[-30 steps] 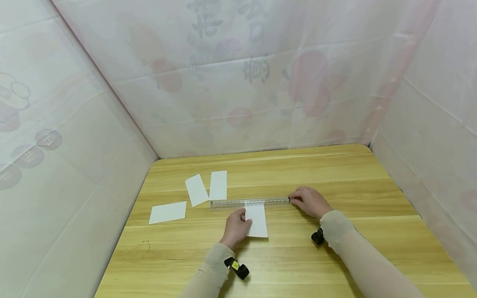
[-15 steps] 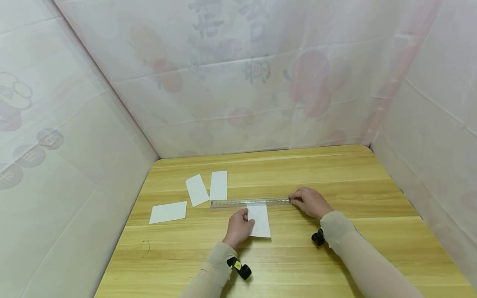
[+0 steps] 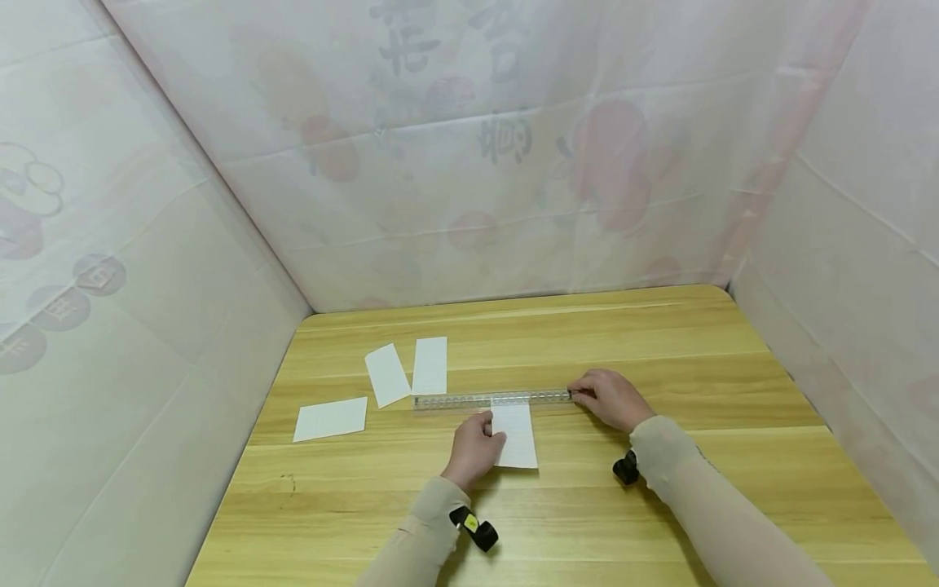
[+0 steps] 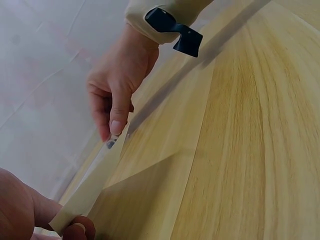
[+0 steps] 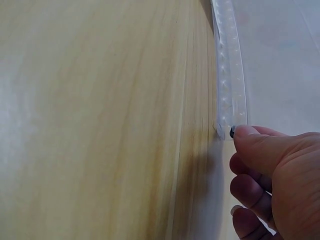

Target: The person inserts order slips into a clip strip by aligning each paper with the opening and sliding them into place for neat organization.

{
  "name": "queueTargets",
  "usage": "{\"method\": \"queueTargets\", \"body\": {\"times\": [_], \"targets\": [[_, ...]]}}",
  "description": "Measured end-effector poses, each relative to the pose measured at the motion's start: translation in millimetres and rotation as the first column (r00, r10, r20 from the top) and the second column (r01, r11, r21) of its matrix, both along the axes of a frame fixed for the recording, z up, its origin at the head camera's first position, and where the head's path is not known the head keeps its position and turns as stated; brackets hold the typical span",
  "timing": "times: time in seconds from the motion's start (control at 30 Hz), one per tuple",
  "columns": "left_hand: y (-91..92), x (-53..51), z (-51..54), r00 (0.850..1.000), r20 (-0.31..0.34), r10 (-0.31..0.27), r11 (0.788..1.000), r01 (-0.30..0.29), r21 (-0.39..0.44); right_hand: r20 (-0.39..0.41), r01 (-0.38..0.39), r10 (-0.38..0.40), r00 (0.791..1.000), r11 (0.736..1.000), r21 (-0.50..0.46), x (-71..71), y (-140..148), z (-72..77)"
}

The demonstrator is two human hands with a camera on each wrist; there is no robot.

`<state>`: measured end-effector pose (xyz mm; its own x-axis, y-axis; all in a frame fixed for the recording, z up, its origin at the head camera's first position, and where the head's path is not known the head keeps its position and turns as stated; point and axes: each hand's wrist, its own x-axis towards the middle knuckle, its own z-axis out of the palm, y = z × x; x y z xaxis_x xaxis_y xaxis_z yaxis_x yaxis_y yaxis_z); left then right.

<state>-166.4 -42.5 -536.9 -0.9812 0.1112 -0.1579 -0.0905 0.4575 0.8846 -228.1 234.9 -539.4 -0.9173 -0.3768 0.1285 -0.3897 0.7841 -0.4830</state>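
A: What does the left hand [image 3: 473,450] have?

B: A white paper slip [image 3: 516,440], pinched between thumb and fingers. With that hand as dial centre in the head view, the slip lies just before three o'clock: thin, rectangular, faintly lined, tilted up off the wood.

A: And the long thing?

B: A narrow clear bar [image 3: 469,400], plastic-looking, with rounded ridges along it, just past twelve. The slip's far edge meets it; over, under or inside, I can't tell.

A: The right hand [image 3: 610,399]?

B: Between two and three o'clock, pinching the bar's dark-tipped end.

A: Anything else?

B: Three flat slips, at nine [image 3: 330,419], ten [image 3: 388,375] and eleven [image 3: 429,366], on the grained wooden table [image 3: 697,367]; creased, printed cloth [image 3: 543,212] hangs beyond, towards twelve.
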Motion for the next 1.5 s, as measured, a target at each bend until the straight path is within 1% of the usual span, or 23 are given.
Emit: {"method": "queueTargets", "body": {"times": [0.13, 0.4, 0.57, 0.77, 1.33, 1.5], "targets": [[1.5, 0.3, -0.4, 1.000, 0.010, -0.001, 1.000, 0.001, 0.010, 0.000, 0.003, -0.003, 1.000, 1.000, 0.000, -0.5, 0.1, -0.9], [2.2, -1.1, -1.5, 0.999, -0.030, -0.025, 1.000, 0.025, -0.013, 0.004, 0.009, -0.009, 1.000, 1.000, -0.003, -1.0, 0.4, -2.1], [3.9, -1.0, 0.9, 0.999, -0.016, -0.034, 0.999, 0.034, -0.021, 0.003, 0.005, -0.005, 1.000, 1.000, -0.001, -0.7, 0.2, -1.8], [5.9, 0.2, 2.0, 0.999, -0.010, -0.034, 0.999, 0.034, -0.010, 0.002, 0.002, -0.002, 1.000, 1.000, -0.002, -0.2, 0.3, -1.1], [13.0, -1.7, 0.8, 0.997, -0.050, -0.064, 0.997, 0.062, -0.039, 0.011, 0.016, -0.016, 1.000, 1.000, -0.002, 0.8, -1.0, 0.0], [15.7, -2.4, 2.2, 0.996, -0.051, -0.073, 0.997, 0.072, -0.032, 0.007, 0.014, -0.014, 1.000, 1.000, 0.000, 1.0, -0.6, -0.6]]}}
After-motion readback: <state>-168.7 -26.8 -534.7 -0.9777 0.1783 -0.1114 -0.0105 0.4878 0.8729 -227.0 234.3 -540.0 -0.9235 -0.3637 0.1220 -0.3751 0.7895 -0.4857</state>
